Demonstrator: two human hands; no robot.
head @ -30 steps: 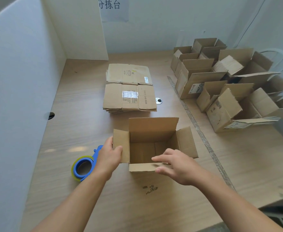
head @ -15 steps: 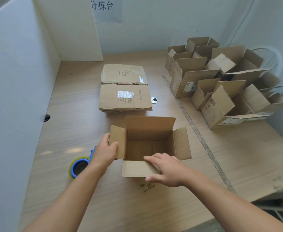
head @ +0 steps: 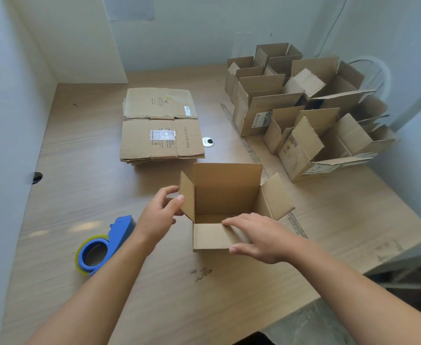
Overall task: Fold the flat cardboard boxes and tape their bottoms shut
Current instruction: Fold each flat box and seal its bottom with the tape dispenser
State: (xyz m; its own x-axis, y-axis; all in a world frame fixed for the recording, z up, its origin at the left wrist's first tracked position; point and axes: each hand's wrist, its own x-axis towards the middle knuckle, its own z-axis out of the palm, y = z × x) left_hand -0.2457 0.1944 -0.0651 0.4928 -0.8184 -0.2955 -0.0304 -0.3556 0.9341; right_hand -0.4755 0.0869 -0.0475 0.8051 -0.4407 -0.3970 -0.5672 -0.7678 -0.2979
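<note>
An open-topped cardboard box [head: 226, 192] stands upright on the wooden table [head: 80, 150] in front of me, its four top flaps spread outward. My left hand [head: 158, 215] pinches the front edge of the box's left flap between thumb and fingers. My right hand [head: 261, 240] lies with straight fingers on the near flap, which is folded out toward me. A blue tape dispenser [head: 99, 250] with a clear roll lies on the table just left of my left forearm. A stack of flat cardboard boxes [head: 159, 125] lies behind the open box.
Several folded open boxes [head: 304, 115] crowd the back right of the table. A round metal grommet [head: 208, 141] sits beside the flat stack. White partition walls [head: 10, 95] close off the left and back. The table's front edge runs diagonally at lower right.
My right hand has slid onto the near flap and pressed it outward and flatter. My left hand went from cupping the left flap's outside to pinching its edge.
</note>
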